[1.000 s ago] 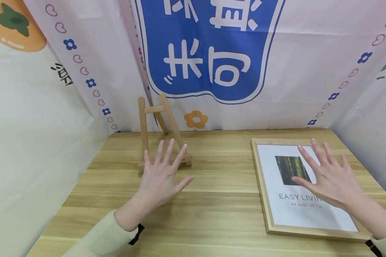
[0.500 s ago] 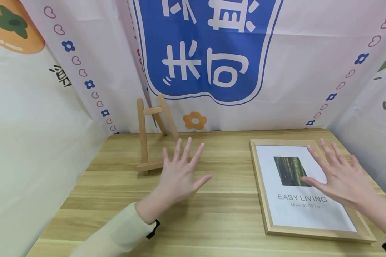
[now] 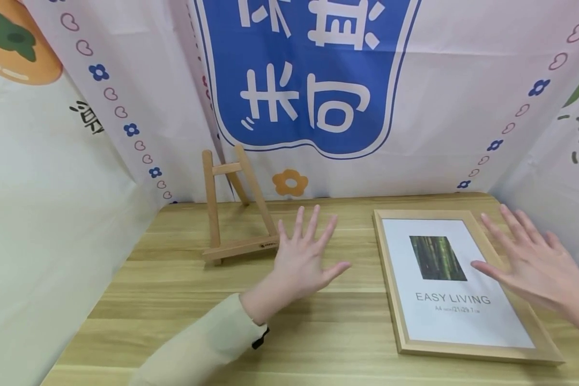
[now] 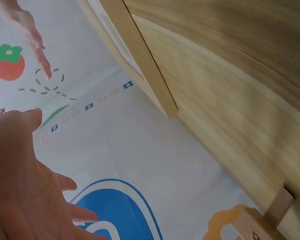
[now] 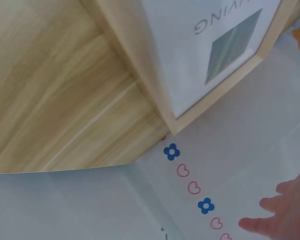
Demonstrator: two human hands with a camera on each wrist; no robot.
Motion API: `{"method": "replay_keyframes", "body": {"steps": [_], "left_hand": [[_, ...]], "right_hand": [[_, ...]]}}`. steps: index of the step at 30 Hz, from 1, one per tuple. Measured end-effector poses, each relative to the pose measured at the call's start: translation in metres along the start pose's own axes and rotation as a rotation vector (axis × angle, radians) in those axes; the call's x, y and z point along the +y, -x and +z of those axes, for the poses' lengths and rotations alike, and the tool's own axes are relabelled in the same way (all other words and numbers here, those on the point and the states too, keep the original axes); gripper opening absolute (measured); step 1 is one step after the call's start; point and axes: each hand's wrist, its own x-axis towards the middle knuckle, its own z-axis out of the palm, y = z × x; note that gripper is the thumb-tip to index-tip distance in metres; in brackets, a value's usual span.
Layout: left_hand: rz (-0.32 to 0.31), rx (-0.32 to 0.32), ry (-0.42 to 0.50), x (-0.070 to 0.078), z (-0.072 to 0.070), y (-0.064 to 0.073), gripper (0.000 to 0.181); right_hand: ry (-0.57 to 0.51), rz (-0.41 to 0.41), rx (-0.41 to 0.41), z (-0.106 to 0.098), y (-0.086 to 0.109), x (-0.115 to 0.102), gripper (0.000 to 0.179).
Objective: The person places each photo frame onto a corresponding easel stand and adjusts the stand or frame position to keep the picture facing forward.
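Your left hand (image 3: pixel 301 262) and right hand (image 3: pixel 535 265), fingers spread, hold nothing. The rectangular pale-wood picture frame (image 3: pixel 448 284) lies at lower right, the A-shaped pale-wood easel (image 3: pixel 241 247) left of centre. Gripping the picture frame's opposite sides should be steadiest.

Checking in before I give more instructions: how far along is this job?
Looks done: the easel stands open and the picture frame lies face up on the table. In hand: nothing; left hand and right hand are spread. Remaining, perhaps: bringing the two things together, as they are apart.
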Motion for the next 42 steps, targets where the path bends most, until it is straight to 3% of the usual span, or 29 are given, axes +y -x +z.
{"method": "replay_keyframes", "body": {"steps": [10, 24, 32, 42], "left_hand": [[0.016, -0.033, 0.018, 0.032, 0.015, -0.018, 0.091], [0.049, -0.059, 0.264, 0.074, 0.058, -0.033, 0.101], [0.004, -0.097, 0.31, 0.085, 0.074, -0.038, 0.113], [-0.029, -0.18, 0.519, 0.093, 0.097, -0.036, 0.117]], "right_hand": [[-0.059, 0.022, -0.017, 0.013, 0.014, 0.021, 0.095], [-0.185, 0.003, -0.054, 0.046, 0.037, 0.052, 0.092], [-0.273, 0.039, -0.117, 0.057, 0.048, 0.059, 0.093], [-0.402, 0.121, -0.203, 0.076, 0.055, 0.071, 0.091]]}}
